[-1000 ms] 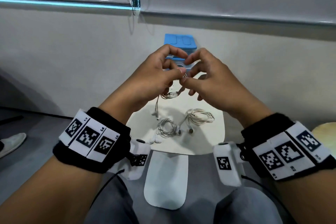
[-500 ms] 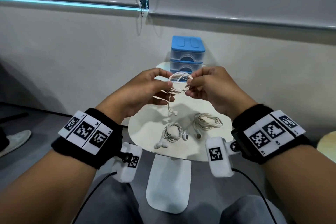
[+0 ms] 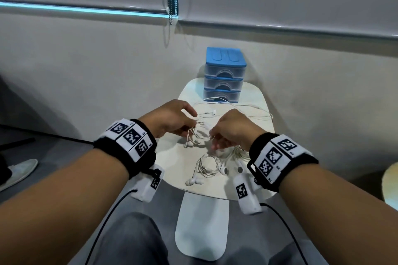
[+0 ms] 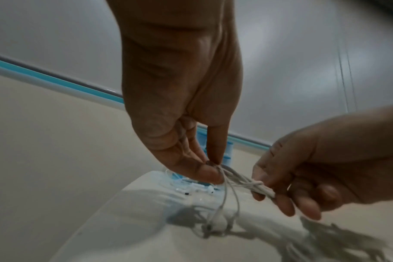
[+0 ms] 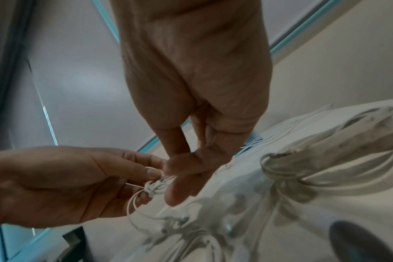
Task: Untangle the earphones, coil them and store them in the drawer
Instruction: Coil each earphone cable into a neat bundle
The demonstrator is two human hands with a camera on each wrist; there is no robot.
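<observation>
A white earphone coil (image 3: 199,134) hangs between both hands just above the white table (image 3: 172,165). My left hand (image 3: 191,123) pinches one end of the coil (image 4: 222,174) between thumb and fingertips. My right hand (image 3: 213,137) grips the wrapped end of the bundle (image 5: 158,186), also seen in the left wrist view (image 4: 261,189). Its two earbuds (image 4: 215,223) dangle onto the table. The blue drawer unit (image 3: 225,75) stands at the table's far end with its drawers closed.
A second coiled pair (image 3: 207,165) lies near the front of the table. A third coil (image 3: 239,151) lies partly hidden under my right wrist. Loose uncoiled earphones (image 3: 215,112) trail in front of the drawers. A wall is close behind.
Both hands have come down with the coil from in front of the drawers to just above the table. The loose earphones by the drawers have come into sight.
</observation>
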